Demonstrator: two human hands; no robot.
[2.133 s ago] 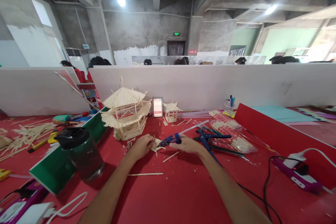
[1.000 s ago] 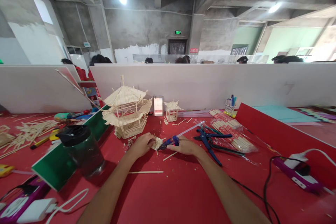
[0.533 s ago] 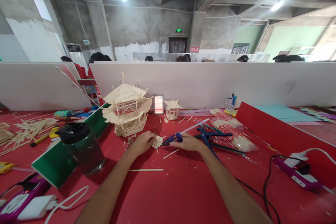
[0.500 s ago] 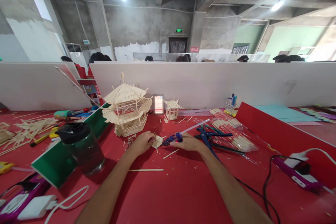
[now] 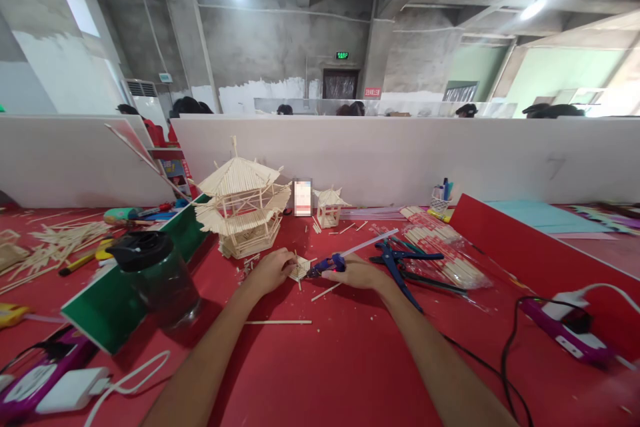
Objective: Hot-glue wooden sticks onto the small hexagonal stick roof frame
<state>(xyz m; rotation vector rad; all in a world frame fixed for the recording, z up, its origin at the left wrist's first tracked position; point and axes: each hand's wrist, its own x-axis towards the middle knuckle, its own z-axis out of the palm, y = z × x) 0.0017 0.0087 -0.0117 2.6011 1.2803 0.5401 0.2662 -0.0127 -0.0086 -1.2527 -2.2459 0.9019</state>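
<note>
In the middle of the red table, the fingers of my left hand (image 5: 277, 270) are closed on the left edge of a small flat frame of wooden sticks (image 5: 301, 268). My right hand (image 5: 359, 272) grips a blue hot glue gun (image 5: 330, 265), its nozzle pointing left at the frame's right side. A clear glue stick (image 5: 373, 241) juts out of the gun's back. Just below the gun lies a short wooden stick (image 5: 326, 291), and a longer stick (image 5: 280, 322) rests nearer to me. Whether the nozzle touches the frame I cannot tell.
Behind my hands stand a large stick pavilion (image 5: 240, 207), a phone (image 5: 303, 197) and a small stick pavilion (image 5: 330, 207). A dark water bottle (image 5: 157, 280) is at left. Blue cutting pliers (image 5: 395, 267) and bagged sticks (image 5: 445, 247) lie right, near a black cord (image 5: 504, 347).
The glue gun's nozzle has shifted very slightly left and down at the stick frame. The left hand keeps its place; the whole view has moved a little.
</note>
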